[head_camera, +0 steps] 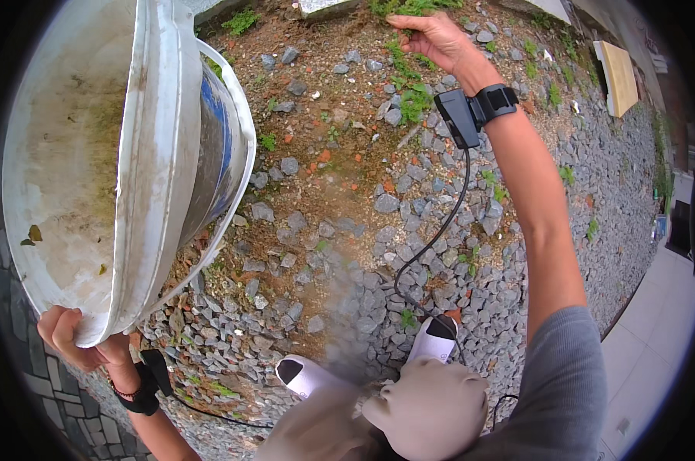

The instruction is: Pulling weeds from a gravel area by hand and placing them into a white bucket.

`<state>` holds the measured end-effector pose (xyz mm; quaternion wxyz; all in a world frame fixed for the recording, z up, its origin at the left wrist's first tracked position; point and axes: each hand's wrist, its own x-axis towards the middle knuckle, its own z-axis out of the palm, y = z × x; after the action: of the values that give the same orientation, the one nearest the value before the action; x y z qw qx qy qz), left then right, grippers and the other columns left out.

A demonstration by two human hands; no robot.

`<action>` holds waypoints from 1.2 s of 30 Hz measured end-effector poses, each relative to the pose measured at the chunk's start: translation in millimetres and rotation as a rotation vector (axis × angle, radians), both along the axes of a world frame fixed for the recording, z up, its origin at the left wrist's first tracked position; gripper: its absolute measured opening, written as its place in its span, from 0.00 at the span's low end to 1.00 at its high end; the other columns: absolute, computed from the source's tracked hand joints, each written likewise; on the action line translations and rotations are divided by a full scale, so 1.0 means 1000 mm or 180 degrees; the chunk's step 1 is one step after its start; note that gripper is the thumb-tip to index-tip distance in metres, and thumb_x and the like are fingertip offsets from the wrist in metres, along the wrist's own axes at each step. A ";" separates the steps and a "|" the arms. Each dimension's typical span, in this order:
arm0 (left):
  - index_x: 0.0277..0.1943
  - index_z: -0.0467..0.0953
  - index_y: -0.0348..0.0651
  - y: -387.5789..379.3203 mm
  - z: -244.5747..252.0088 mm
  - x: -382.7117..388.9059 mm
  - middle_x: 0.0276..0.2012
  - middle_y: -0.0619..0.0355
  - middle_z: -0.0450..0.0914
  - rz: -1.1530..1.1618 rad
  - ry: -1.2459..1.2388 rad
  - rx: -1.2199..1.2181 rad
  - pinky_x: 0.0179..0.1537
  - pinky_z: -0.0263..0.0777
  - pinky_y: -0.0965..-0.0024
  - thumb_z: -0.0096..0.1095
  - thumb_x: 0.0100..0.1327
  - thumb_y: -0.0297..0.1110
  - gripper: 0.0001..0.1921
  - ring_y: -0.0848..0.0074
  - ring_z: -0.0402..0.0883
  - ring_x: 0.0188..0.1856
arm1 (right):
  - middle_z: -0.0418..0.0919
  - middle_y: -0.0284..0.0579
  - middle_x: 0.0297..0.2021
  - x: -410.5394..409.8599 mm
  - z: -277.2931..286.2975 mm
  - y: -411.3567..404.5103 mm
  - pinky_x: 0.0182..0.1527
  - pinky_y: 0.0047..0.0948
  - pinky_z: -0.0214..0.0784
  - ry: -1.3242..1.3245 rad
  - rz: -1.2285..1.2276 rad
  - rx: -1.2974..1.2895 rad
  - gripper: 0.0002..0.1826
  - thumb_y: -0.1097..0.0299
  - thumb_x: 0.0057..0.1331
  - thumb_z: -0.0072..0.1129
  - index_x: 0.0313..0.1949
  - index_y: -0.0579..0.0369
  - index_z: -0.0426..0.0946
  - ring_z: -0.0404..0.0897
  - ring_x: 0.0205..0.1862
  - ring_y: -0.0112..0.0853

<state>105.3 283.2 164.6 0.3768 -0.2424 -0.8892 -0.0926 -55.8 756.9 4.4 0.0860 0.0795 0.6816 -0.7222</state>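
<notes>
My left hand [85, 340] grips the lower rim of a large white plastic bucket [157, 173], which is tilted so that its stained inside shows, with a few small leaves in it. The bucket's pale handle hangs along its right side. At the top, my right hand [425, 37] is over a patch of green weeds [405, 7], fingers bent and thumb against them; whether a sprig is between the fingertips cannot be told. More small weeds [415, 102] grow just below that hand. Each wrist wears a black strapped device [460, 115] with a cable.
Grey gravel [393, 259] and brown soil cover the ground. Pale stone slabs [324, 7] edge the top. A yellowish board [617, 78] lies upper right. White slippers [434, 337] are on my feet. Tiles [641, 351] lie at the right, stone paving [65, 403] at lower left.
</notes>
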 end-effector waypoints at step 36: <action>0.33 0.71 0.36 0.005 -0.006 -0.012 0.30 0.53 0.73 -0.0295 0.0056 -0.0390 0.37 0.63 0.67 0.46 0.46 0.28 0.11 0.64 0.72 0.32 | 0.74 0.44 0.18 0.080 0.261 -0.131 0.22 0.27 0.61 -0.0458 0.2526 0.0011 0.07 0.73 0.50 0.56 0.23 0.67 0.74 0.70 0.19 0.30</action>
<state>93.4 288.1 159.1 0.3644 -0.3068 -0.8776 -0.0532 23.8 625.7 265.0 0.4055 -0.1393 0.6529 -0.6244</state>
